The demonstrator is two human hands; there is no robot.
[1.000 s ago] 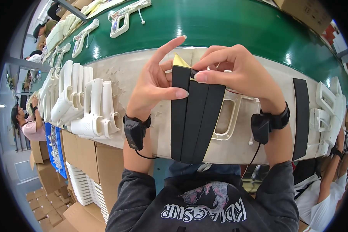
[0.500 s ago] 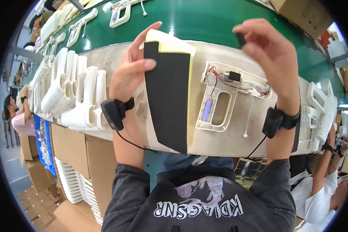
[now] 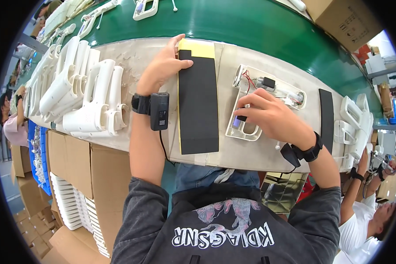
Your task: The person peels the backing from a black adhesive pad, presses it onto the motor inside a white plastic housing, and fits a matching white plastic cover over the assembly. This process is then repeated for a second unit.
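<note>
A black foam sheet with a yellow backing bared at its far end lies on the worktable. My left hand holds its far left edge, thumb on top and the other fingers at the edge, partly hidden. To the right rests an open white gun-shaped housing half with red wires, a motor wearing a black pad, and a purple battery. Over its handle my right hand pinches a small black foam piece at the battery; whether the piece touches it I cannot tell.
White housing shells are stacked at the left, with more white housings at the right. Another black strip lies before those. Beyond the table runs a green conveyor belt carrying assemblies. Cardboard boxes stand below left; co-workers are at both sides.
My right hand has come down and left from above the belt, bringing the small foam piece to the battery. The foam sheet, tilted before, now lies flatter under my left hand.
</note>
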